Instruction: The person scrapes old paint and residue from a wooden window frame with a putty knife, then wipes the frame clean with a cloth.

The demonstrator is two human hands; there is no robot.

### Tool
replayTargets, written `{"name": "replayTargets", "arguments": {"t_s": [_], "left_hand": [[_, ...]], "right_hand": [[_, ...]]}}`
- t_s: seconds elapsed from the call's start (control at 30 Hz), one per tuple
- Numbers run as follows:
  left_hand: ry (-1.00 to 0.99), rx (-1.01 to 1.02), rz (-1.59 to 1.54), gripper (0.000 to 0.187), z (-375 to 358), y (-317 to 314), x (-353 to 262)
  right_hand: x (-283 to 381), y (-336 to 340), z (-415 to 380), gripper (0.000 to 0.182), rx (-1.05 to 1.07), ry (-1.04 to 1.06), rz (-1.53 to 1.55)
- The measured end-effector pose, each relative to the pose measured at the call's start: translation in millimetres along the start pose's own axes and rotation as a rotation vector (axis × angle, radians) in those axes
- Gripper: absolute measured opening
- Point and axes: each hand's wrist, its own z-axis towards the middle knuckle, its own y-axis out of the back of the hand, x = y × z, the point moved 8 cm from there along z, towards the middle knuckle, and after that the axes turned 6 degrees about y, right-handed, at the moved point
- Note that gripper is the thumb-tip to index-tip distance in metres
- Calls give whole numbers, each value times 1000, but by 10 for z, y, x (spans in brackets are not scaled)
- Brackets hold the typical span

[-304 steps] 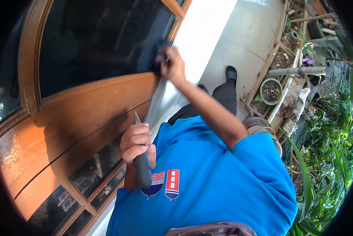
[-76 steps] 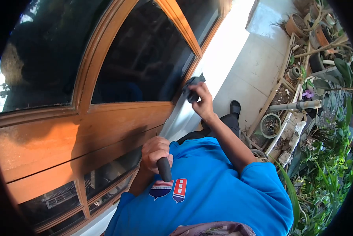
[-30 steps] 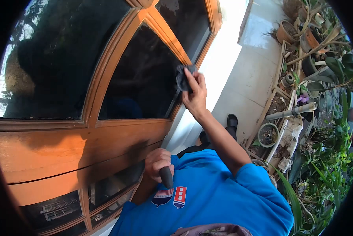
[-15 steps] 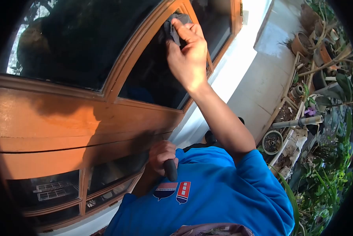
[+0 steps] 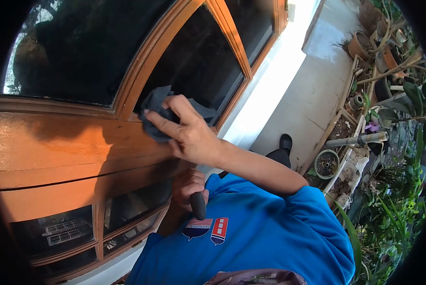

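- I see a person in a blue shirt (image 5: 274, 228) close by a big wood frame (image 5: 139, 71) with dark glass in it.
- The right hand (image 5: 194, 137) has its grip on a dark gray cloth (image 5: 152, 102). The fingers bend over the cloth and press on it, a little bit apart.
- The cloth is bunched up at the low edge of a dark pane (image 5: 194, 61), near the corner. Some of it hangs over the wood under the glass. I can't tell how much of it touches the pane.
- The left hand (image 5: 186, 186) is lower down, close to the shirt. Its grip is tight around a tool (image 5: 198, 205), with the fingers curled all the way around.
- I see the tool's fat, dark handle poke out of the hand, and it points to the two badges (image 5: 197, 228) on the shirt. The hand hides most of the other end.
- Under the pane is an orange-brown board (image 5: 46, 156). A dark shadow (image 5: 127, 166) lies on part of it.
- One dark shoe (image 5: 285, 141) stands on the pale floor (image 5: 293, 99).
- Past the floor, well apart from the hands, I see a round pot (image 5: 327, 164), a gray pipe (image 5: 358, 139), a purple flower (image 5: 372, 127) and lots of green leaves (image 5: 398, 204).
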Motion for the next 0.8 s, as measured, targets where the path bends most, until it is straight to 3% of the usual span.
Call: {"name": "replayTargets", "arguments": {"t_s": [0.2, 0.3, 0.4, 0.53, 0.6, 0.67, 0.73, 0.8], "left_hand": [[7, -15, -23, 33, 1, -46, 71], [21, -11, -28, 34, -2, -116, 105], [38, -3, -16, 35, -33, -91, 131], [80, -11, -15, 35, -96, -80, 178], [108, 30, -1, 33, -77, -90, 153], [93, 32, -9, 34, -77, -86, 151], [104, 18, -17, 33, -89, -62, 194], [114, 14, -24, 33, -97, -66, 221]], "right_hand": [[-841, -96, -1478, 68, 87, -78, -149], [-1437, -154, -2440, 63, 161, -384, -227], [-1623, 378, -2486, 55, -108, -648, -249], [-1943, 1136, -1969, 43, -507, -775, -442], [-2156, 1070, -1825, 38, -460, -892, -288], [-2147, 729, -1940, 45, -309, -872, -382], [-1792, 359, -2144, 47, -290, -687, -447], [-1404, -41, -2377, 48, -175, -659, -272]]}}
